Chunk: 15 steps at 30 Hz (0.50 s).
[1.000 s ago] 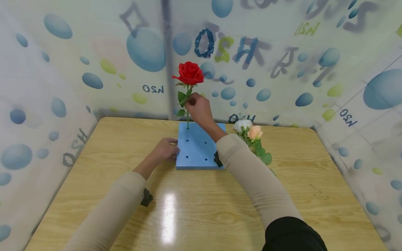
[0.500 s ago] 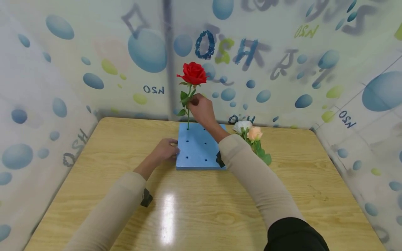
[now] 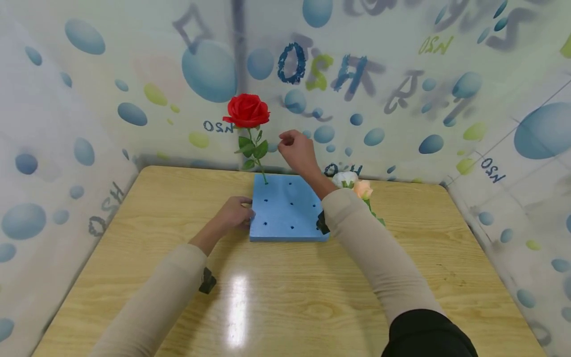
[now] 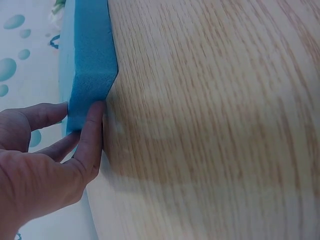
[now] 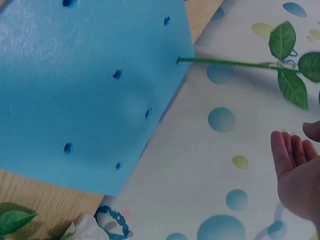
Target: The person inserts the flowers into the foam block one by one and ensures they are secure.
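A red artificial rose [image 3: 247, 111] stands in the back left hole of a blue foam board [image 3: 280, 214], its stem leaning left. My right hand [image 3: 298, 152] is in the air to the right of the rose's stem, apart from it, fingers loosely bent around nothing. In the right wrist view that hand [image 5: 300, 175] is below the leafy green stem [image 5: 230, 63]. My left hand [image 3: 234, 212] holds the board's left edge. In the left wrist view its thumb and fingers [image 4: 90, 142] are placed around the edge of the foam board [image 4: 92, 55].
Several more holes dot the board. On the wooden table [image 3: 415, 248], right of the board, lie a white flower [image 3: 345, 179] and a peach flower [image 3: 363, 189], partly hidden by my right forearm. A patterned wall [image 3: 379, 89] rises behind the table.
My right hand has let go of the rose's stem and moved right. The rose, which it was pinching, now tilts to the left. My left hand has stayed on the board.
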{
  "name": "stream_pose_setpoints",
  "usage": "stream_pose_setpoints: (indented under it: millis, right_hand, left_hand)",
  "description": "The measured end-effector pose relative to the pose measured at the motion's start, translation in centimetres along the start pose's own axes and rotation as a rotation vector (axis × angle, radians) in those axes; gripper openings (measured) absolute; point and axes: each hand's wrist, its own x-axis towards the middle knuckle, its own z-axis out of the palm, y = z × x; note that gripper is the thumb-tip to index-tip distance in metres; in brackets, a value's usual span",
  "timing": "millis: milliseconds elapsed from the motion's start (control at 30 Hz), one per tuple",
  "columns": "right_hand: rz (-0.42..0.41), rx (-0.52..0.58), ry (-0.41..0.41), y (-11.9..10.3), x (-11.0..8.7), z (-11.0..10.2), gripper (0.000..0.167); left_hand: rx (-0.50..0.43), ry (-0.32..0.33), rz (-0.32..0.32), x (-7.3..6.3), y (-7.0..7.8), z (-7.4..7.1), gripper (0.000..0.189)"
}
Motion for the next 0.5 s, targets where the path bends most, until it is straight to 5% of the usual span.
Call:
stream_pose_setpoints:
  millis: [500]
  right_hand:
    - [0.073,0.079,0.033,1.8,0.6,-4.2,0.036]
  left_hand:
    - [0.078,0.014,0.026,0.1,-0.1,0.0,0.057]
